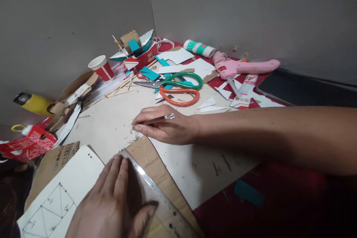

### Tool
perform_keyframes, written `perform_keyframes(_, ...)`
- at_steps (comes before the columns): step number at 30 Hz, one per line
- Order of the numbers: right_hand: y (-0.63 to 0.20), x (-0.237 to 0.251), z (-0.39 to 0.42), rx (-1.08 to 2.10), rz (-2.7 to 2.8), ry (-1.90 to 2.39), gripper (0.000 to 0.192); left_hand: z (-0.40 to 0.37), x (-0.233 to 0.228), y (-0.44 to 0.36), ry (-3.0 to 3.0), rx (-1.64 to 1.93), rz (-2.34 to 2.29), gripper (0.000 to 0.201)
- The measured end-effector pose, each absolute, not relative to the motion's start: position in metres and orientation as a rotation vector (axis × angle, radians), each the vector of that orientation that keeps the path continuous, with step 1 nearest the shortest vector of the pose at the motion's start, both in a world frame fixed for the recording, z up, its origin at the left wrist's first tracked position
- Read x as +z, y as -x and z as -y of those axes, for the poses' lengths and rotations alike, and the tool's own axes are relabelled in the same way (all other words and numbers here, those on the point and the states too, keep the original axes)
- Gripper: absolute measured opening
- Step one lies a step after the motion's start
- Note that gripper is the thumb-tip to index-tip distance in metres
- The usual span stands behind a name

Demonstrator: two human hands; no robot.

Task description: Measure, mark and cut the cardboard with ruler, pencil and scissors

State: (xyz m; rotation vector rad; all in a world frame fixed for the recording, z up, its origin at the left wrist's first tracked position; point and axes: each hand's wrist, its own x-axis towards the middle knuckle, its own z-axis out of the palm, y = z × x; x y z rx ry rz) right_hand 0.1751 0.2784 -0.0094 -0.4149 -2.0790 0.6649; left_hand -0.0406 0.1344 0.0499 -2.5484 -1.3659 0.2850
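Note:
My left hand (108, 197) presses flat on a clear ruler (164, 200), its thumb spread away from the fingers. Under the ruler lies a piece of brown cardboard (147, 152). In my right hand (170, 126) is a pen (157, 119), gripped with fingers curled round it; its tip is hidden behind the fingers. That hand hovers over or rests on the pale board just beyond the cardboard's far end; I cannot tell which. Left of my left hand, a white sheet (80, 163) bears a drawn rectangle divided into triangles.
Scissors (181, 89) with green and orange handles lie beyond my right hand. Farther back are a pink glue gun (245, 67), a paper cup (102, 67), a model boat (145, 42) and paper scraps (208, 104). A yellow bottle (36, 104) lies at the left.

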Motion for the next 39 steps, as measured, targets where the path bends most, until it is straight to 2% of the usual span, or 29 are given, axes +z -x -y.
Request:
perform_keyframes(19,-0.176,-0.009,-0.278,0.685,2.088,0.433,0.022,-0.144,0.036,0.028,2.5,0.273,1.234,0.089)
perform_keyframes(28,-0.176,-0.007,-0.278,0.717,2.115,0.489,0.023,-0.138,0.039,0.034,2.611,0.246,1.145,0.111)
perform_keyframes(39,-0.176,-0.008,-0.279,0.704,2.133,0.494,0.022,-0.157,0.033,0.034,2.603,0.095,1.363,0.101)
